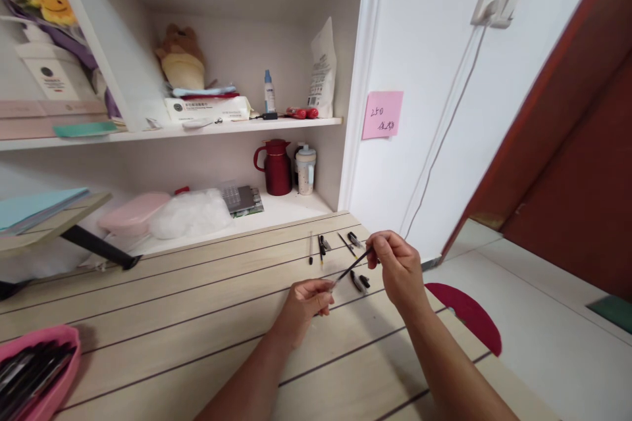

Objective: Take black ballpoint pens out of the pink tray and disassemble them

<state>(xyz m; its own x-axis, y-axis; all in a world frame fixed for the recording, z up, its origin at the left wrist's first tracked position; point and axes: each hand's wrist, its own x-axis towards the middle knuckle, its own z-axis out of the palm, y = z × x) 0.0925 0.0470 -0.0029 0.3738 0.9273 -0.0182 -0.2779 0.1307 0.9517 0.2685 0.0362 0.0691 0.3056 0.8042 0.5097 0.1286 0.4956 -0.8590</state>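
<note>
A thin dark pen refill [353, 264] slants between my two hands over the table. The fingers of my left hand [307, 306] are closed at its lower end, where a pale, see-through bit shows at the fingertips; I cannot tell whether that is a pen barrel. My right hand [396, 264] pinches the upper end between thumb and fingers. Just beyond lie loose pen parts: a clear pen barrel [311, 248], a refill with a yellow end [320, 251], another slim refill [346, 245], and black caps or grips [324, 243], with more dark pieces [359, 281] nearer me.
At the lower left, a pink container [73, 358] holds several dark pens. A small raised stand [93, 207] is at the left. Behind the striped table [197, 342], shelves hold a red jug [278, 170] and a cup [306, 171]. A red round stool [469, 316] is right.
</note>
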